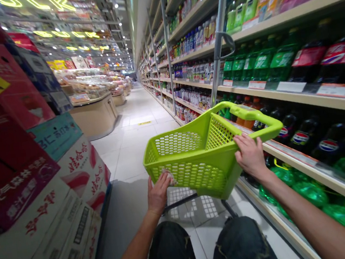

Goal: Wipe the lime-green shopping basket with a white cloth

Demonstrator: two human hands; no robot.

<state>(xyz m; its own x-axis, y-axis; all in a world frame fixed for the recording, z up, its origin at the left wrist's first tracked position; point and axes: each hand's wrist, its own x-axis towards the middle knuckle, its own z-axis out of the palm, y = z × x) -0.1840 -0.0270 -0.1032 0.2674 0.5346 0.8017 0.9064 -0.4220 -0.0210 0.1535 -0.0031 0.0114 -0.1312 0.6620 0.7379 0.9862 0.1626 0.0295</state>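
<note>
A lime-green plastic shopping cart (191,160) stands sideways before my knees, its handle end to the right. My left hand (159,192) presses a crumpled whitish cloth or tissue (169,175) against the perforated side of the basket, near its left end. The fingers lie over the cloth. My right hand (250,154) grips the cart's upper rim just below the handle (251,114), with the fingers curled over the edge. The basket's visible inside holds nothing that I can make out. Dark wheel-frame bars show beneath it.
Tall drink shelves (299,94) run along the right, close to the cart handle. Stacked drink cartons (68,174) stand at the left. Further back is a rounded wooden display counter (93,117) with packaged food. A tiled aisle (131,126) stretches away between them.
</note>
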